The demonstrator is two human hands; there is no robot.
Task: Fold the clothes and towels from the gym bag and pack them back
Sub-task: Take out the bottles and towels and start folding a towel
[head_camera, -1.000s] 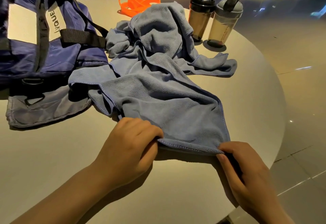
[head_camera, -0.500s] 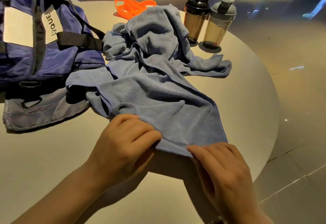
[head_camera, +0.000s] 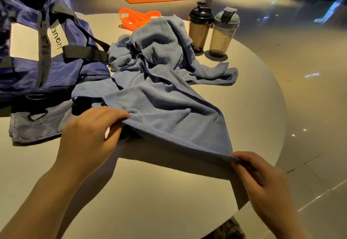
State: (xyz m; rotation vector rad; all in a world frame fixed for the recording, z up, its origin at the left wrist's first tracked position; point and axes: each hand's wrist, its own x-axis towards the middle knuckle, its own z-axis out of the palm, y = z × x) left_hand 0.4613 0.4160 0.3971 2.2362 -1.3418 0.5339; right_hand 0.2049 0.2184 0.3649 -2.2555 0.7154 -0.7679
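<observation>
The stitched near edge of a blue towel (head_camera: 165, 107) is being pinched and held taut above a round white table (head_camera: 150, 191): one end is being gripped by the curled fingers (head_camera: 116, 113) of the left hand (head_camera: 90, 135), the corner by the fingers (head_camera: 237, 160) of the right hand (head_camera: 262, 186). The rest is being left crumpled toward a navy gym bag (head_camera: 37, 54) at left, an orange band (head_camera: 138, 19) and two shaker bottles (head_camera: 212, 32) behind.
</observation>
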